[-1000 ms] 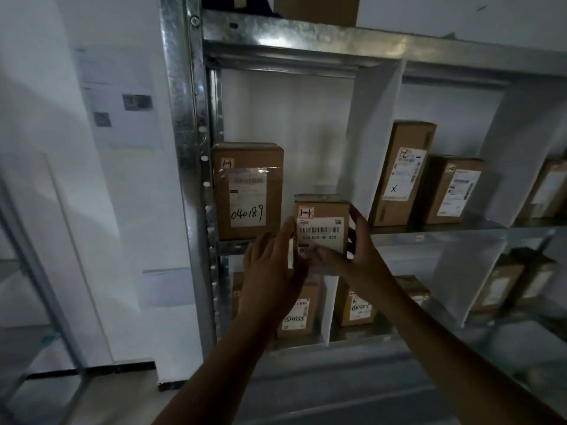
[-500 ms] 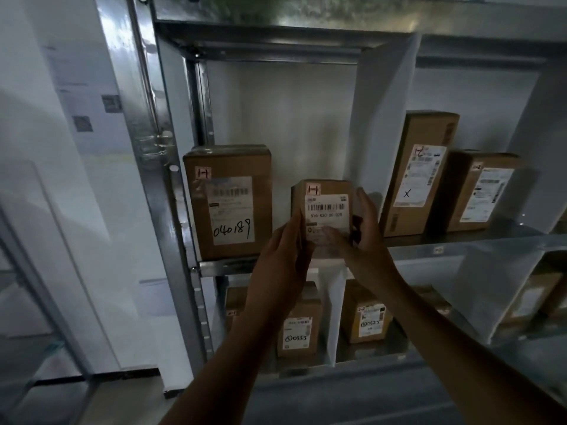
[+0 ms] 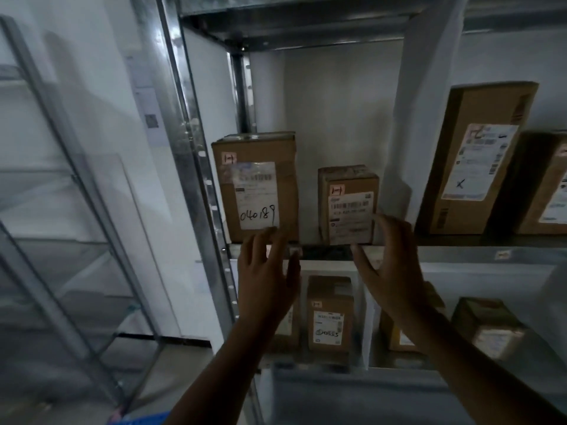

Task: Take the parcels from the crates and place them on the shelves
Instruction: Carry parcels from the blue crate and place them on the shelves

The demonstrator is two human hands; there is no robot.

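Note:
A small brown parcel with a barcode label stands upright on the metal shelf, to the right of a taller parcel marked 040189. My left hand hangs in front of the shelf edge below the taller parcel, fingers spread and holding nothing. My right hand is just below and to the right of the small parcel, fingers relaxed; its fingertips reach the parcel's lower right corner, and whether they touch it is unclear.
A white divider separates this bay from tall parcels at the right. More parcels stand on the lower shelf. The steel upright borders the bay at left. A second empty rack stands further left. Something blue shows at the bottom edge.
Both hands held the small parcel between them; now it stands on the shelf and both hands have let go and drawn back downward. The view has moved closer.

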